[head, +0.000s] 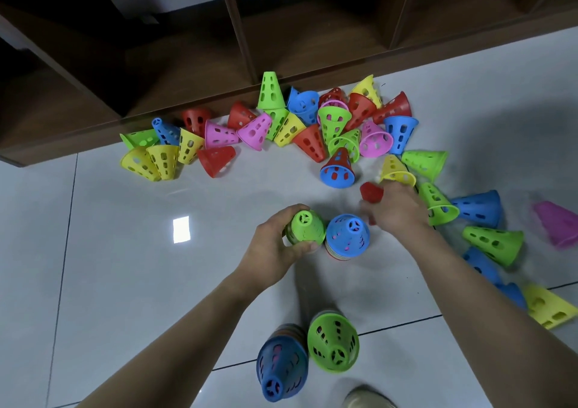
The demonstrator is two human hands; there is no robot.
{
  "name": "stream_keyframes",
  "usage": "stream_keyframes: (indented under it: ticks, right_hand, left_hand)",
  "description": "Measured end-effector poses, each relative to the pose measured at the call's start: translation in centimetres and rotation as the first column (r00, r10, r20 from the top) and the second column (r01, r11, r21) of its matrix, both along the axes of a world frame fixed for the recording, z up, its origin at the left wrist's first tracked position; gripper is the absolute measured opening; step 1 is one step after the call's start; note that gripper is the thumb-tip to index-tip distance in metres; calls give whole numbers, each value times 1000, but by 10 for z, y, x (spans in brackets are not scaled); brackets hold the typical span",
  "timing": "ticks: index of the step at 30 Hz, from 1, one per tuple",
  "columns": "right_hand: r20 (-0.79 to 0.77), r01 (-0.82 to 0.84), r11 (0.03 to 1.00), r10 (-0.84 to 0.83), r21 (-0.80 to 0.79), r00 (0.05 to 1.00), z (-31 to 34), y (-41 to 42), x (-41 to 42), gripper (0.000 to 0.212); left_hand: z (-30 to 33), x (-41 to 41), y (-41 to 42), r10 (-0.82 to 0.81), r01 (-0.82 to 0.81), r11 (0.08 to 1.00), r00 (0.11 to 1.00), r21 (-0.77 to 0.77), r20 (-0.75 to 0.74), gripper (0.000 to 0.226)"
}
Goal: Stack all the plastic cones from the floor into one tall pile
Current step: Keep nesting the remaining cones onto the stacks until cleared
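Nothing readable anywhere tbh, no text, labels, brands or numbers on the cones, the floor tiles or the wooden shelf.

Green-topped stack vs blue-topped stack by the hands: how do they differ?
The green-topped stack is gripped by the left hand; the blue-topped stack stands free, no hand on it. Top cones differ: green versus blue. The right hand holds a red cone beyond the blue-topped stack. Both stand upright, narrow end up, side by side.
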State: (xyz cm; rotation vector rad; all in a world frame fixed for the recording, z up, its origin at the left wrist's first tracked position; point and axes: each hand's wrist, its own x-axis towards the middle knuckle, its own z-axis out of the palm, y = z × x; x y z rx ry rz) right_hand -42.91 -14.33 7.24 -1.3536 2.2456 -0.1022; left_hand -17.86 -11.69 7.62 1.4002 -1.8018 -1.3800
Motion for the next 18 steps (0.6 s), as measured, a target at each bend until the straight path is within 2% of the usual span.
stream_keyframes:
  ticks: [3,7,9,12,14,16,18]
  right_hand:
    - [351,193,925,-71,-327,934,24,8,-5,24]
    - [582,303,808,60,-506,811,60,35,3,41]
    - [623,301,773,150,-558,768,67,54,11,45]
    - [631,251,778,227,-576,742,58,77,25,46]
    - [632,213,800,246,-560,735,43,85,31,44]
    - [648,225,810,231,-541,725,32,88,32,45]
    - [659,223,822,225,-524,717,23,88,30,44]
  left_hand:
    - [0,-3,-4,3,-3,1000,1000,13,-7,55]
    - [1,-10,-6,22,-22,1000,999,10,-33,53]
    - [0,-14,-7,31,-30,999,999,14,-29,52]
    - [-2,-16,-10,-12,12,1000,1000,-11,16,58]
    - [-2,-7,-20,-142,155,985,979,-79,146,70]
    - [4,4,-39,-290,331,941,899,-76,328,82]
    - [8,11,-64,-305,375,923,845,-80,440,84]
